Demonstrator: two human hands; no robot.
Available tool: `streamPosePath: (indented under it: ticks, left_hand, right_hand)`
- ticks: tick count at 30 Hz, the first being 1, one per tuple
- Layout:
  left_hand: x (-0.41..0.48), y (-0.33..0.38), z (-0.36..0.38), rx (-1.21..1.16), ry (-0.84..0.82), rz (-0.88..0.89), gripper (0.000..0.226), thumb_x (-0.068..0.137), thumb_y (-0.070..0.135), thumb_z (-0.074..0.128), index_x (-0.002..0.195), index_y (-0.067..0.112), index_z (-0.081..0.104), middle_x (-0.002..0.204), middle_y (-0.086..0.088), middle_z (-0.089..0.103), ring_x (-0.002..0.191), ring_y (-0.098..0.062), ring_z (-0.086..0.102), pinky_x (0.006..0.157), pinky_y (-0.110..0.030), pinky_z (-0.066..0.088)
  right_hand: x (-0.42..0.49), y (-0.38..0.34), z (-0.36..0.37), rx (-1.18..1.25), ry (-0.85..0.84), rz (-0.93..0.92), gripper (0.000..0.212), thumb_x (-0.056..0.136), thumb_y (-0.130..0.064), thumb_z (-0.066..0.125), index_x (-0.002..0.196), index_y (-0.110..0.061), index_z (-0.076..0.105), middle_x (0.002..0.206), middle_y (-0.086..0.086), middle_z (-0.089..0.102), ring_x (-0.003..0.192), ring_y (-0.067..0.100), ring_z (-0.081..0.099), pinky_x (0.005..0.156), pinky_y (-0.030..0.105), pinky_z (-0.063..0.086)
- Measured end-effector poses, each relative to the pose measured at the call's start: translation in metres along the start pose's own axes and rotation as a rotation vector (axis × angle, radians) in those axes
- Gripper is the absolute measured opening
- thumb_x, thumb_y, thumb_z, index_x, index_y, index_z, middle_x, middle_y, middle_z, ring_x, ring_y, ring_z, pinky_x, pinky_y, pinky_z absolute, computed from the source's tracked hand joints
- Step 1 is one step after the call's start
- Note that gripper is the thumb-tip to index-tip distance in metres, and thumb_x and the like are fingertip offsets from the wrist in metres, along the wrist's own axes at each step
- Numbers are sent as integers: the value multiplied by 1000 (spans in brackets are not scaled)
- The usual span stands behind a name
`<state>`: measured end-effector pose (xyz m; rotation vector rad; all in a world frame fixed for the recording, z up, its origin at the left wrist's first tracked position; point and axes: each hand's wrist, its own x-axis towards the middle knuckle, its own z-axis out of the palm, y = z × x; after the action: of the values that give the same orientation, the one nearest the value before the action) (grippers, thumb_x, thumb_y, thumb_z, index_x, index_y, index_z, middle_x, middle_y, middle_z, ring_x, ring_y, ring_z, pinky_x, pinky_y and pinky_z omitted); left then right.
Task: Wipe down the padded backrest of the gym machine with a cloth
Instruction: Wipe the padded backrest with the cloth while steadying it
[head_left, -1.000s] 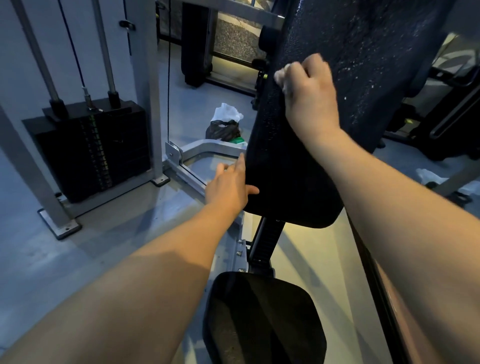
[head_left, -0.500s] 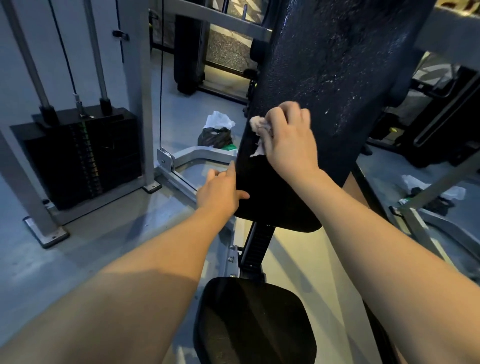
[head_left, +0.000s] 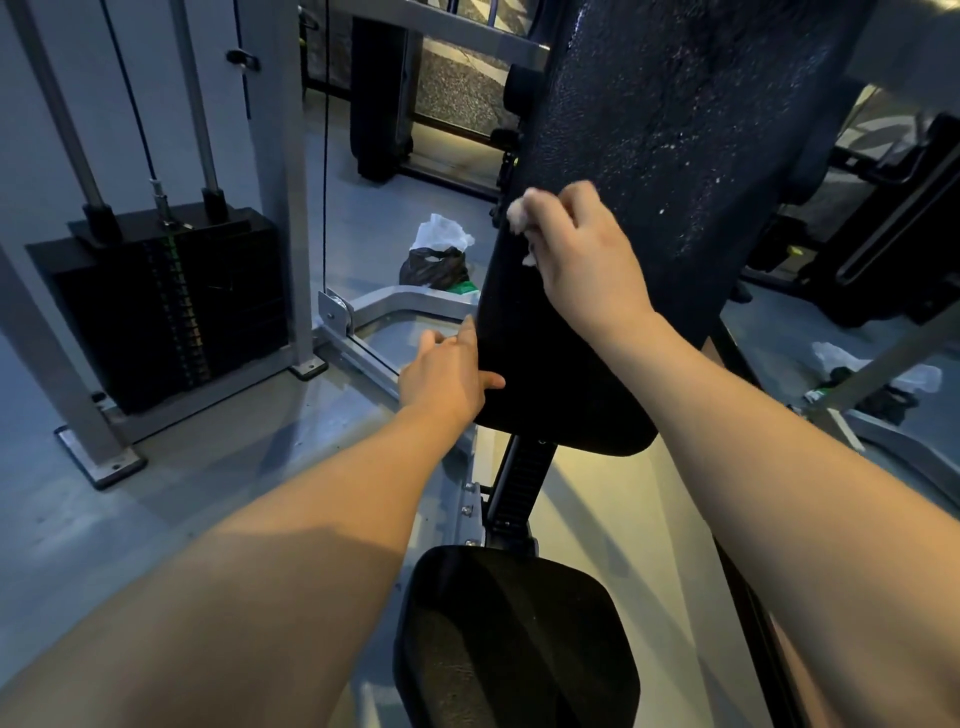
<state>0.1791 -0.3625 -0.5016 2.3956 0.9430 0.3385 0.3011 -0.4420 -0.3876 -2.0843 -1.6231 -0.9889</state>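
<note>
The tall black padded backrest stands upright above the black seat pad. Its textured face is flecked with pale specks across the upper and right-hand parts.

The right hand works the pad's left edge, about midway up what shows of it. A second ago it was clearly higher on that same edge. Half a second ago it had dropped to roughly this height, and since then it has shifted only slightly upward. That reads as one downward stroke along the left margin, now turning back.

The left hand has not moved. It steadies the lower left corner of the backrest, its fingers lying fairly straight along the side edge and the thumb laid across the front face.

The small crumpled white cloth is bunched in the right hand's curled fingers and pressed against the padding, with only a tuft showing past the knuckles.

By my judgement the task is under way but far from done. Only the left strip has been covered, and the speckled centre and right side probably still need passes.
</note>
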Motion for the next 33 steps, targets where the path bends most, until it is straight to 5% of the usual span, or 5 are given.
streamPosePath:
  ticks: [8, 15, 22, 27, 33]
  left_hand:
    - [-6, 1, -6, -25, -6, 0, 80, 95, 48, 63, 159, 31, 18, 127, -9, 48, 130, -25, 44, 93, -45, 51]
    - [-5, -3, -3, -70, 9, 19, 74, 95, 47, 65, 155, 33, 25, 122, -8, 44, 129, -25, 44, 91, -44, 51]
    - [-2, -6, 3, -40, 31, 19, 60, 95, 42, 62, 147, 29, 35, 125, -8, 44, 120, -29, 51, 84, -42, 47]
    - [1, -7, 4, -54, -11, -22, 73, 96, 50, 62, 155, 44, 19, 129, -4, 38, 100, -22, 52, 79, -36, 42]
    - [1, -12, 3, -60, -29, 41, 68, 92, 46, 65, 149, 34, 30, 111, -10, 58, 113, -30, 52, 85, -42, 50]
  right_hand:
    - [-6, -20, 21, -28, 27, 102, 48, 96, -16, 60, 144, -15, 48, 131, 18, 47, 107, 34, 50, 73, 37, 48]
    - [1, -15, 24, 47, 54, 149, 50, 88, 7, 52, 132, -16, 57, 118, 13, 50, 101, 31, 54, 73, 34, 47]
    - [-64, -11, 19, 15, -350, -226, 35, 91, -7, 58, 125, -16, 55, 116, 11, 46, 99, 31, 50, 64, 45, 55]
    - [17, 13, -8, 65, 36, 36, 29, 94, -11, 50, 118, -24, 59, 113, 9, 48, 97, 28, 54, 77, 36, 50]
    - [-68, -27, 50, 115, -158, 21, 46, 89, -4, 63, 132, -18, 55, 118, 11, 47, 99, 31, 53, 73, 45, 55]
